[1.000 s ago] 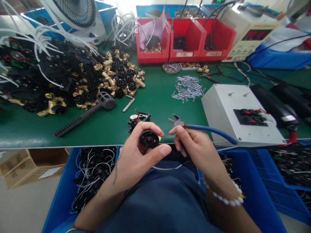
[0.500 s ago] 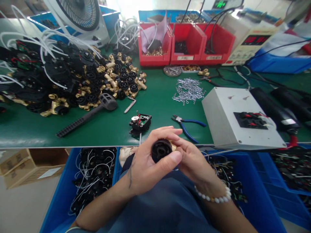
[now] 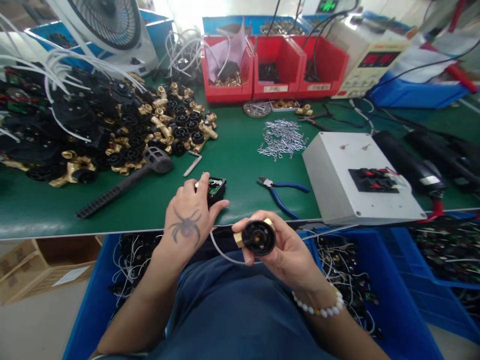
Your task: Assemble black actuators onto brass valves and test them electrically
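Note:
My right hand (image 3: 287,245) is closed round a brass valve body with a round black mount (image 3: 258,238) on top, its hollow face turned up toward me. At the table's front edge, my left hand (image 3: 191,215) has its fingers and thumb round a small open black motor housing (image 3: 216,190). A green circuit board shows inside the housing, and my fingers hide its left side. A white cable (image 3: 225,256) hangs below my left hand in front of my lap. Blue-handled cutting pliers (image 3: 281,195) lie on the table beyond my right hand.
A heap of brass valves (image 3: 176,125) and a black mallet (image 3: 127,182) lie to the left, with a hex key (image 3: 192,164) nearby. Wire clips (image 3: 283,139) lie mid-table before red bins (image 3: 275,90). A grey box (image 3: 360,185) stands right; blue crates (image 3: 397,300) sit below.
My left hand has let go of the brass valve and moved left and forward onto the motor housing. My right hand now holds the valve alone. The view has shifted slightly.

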Demonstrator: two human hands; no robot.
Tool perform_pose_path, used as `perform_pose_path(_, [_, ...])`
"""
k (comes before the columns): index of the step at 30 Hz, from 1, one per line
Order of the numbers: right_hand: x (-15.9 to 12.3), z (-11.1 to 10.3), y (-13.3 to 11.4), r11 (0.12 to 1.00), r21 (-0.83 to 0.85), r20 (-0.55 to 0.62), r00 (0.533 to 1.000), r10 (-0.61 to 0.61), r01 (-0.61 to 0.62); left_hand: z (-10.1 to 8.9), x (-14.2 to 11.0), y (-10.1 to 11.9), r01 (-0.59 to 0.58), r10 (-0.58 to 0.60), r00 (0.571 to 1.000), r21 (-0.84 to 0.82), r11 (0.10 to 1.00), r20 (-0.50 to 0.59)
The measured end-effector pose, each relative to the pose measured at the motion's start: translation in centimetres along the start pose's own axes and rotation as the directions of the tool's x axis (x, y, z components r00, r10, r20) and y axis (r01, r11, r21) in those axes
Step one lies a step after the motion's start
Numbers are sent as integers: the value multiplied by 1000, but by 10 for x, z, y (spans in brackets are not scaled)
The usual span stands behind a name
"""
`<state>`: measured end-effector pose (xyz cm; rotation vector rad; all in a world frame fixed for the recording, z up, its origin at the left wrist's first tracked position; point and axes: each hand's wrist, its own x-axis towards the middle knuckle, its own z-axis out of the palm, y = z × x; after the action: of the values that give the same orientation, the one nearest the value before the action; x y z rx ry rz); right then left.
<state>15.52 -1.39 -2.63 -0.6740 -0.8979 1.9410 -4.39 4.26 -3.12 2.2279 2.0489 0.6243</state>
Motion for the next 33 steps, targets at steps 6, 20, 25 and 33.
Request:
perform_pose_path(6, [-2,3,-3,995,41,22,996,-89,88,3,7,-10,-235,254,959,-150,960,124])
perform_pose_path(20, [-1,5,0,987,143,12,997,-73,71,3,21,7,63,-32,994,-316,947,102])
perform_pose_path(25, [1,6,-1,981,178,-28,997,-75,79,3,4,13,132,135,976,-959,252,170])
perform_pose_path(33, [-5,5,-8,982,122,-38,990,-137,141,-19,-19,23,10,364,914,-907,421,179])
